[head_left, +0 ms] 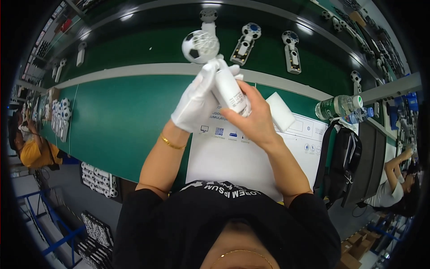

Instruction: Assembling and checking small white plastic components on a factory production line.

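Left hand (pixel 197 101), in a white glove, was wrapped tight around the upper handle of a white handheld fan (pixel 214 67) w/ a soccer-ball style head, held up above the green workbench (pixel 116 116). Right hand (pixel 253 119), bare, was clamped on the lower end of the same handle, fingers curled round it, right over a white printed sheet (pixel 233 157). More fans (pixel 245 42) lay on the conveyor behind, a water bottle (pixel 338 106) & white foam block (pixel 280 111) sat off to the right.
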The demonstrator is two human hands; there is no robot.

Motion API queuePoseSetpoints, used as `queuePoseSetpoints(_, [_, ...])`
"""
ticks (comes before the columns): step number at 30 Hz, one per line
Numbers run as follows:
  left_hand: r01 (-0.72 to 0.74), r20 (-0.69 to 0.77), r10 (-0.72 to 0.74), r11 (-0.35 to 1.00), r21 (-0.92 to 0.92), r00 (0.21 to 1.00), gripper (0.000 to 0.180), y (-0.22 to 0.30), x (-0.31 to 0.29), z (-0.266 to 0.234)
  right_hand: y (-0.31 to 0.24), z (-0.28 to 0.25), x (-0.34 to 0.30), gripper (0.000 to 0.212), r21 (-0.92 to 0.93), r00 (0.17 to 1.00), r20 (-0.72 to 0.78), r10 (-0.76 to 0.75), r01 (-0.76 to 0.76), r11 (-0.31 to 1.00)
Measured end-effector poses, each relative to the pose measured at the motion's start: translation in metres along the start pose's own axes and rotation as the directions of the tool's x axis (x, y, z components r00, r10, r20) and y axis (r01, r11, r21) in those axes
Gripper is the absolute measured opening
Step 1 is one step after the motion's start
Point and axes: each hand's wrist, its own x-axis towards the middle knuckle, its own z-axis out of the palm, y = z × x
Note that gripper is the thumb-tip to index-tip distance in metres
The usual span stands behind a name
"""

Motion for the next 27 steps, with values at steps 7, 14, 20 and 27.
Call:
queuePoseSetpoints(7, [0.035, 0.109, 0.019, 0.88, -0.474, 0.994, 0.064, -0.01, 0.01, -0.009, -0.018, 0.012, -0.011, 0.078, 0.013, 0.999, 0.043, 0.024, -0.024, 1.0])
queuePoseSetpoints(14, [0.074, 0.121, -0.011, 0.848, -0.525, 0.993, 0.064, -0.016, 0.012, -0.008, -0.017, 0.013, -0.018, 0.076, -0.001, 1.0, 0.028, -0.012, 0.012, 1.0])
queuePoseSetpoints(20, [0.103, 0.118, -0.044, 0.824, -0.557, 0.992, 0.066, -0.016, 0.014, -0.005, -0.016, 0.016, -0.018, 0.075, -0.008, 1.0, 0.014, 0.004, -0.004, 1.0])
queuePoseSetpoints(27, [0.097, 0.089, -0.058, 0.83, -0.55, 0.994, 0.067, -0.019, 0.017, -0.007, -0.011, 0.019, -0.017, 0.073, -0.009, 1.0, 0.008, -0.001, 0.001, 1.0])
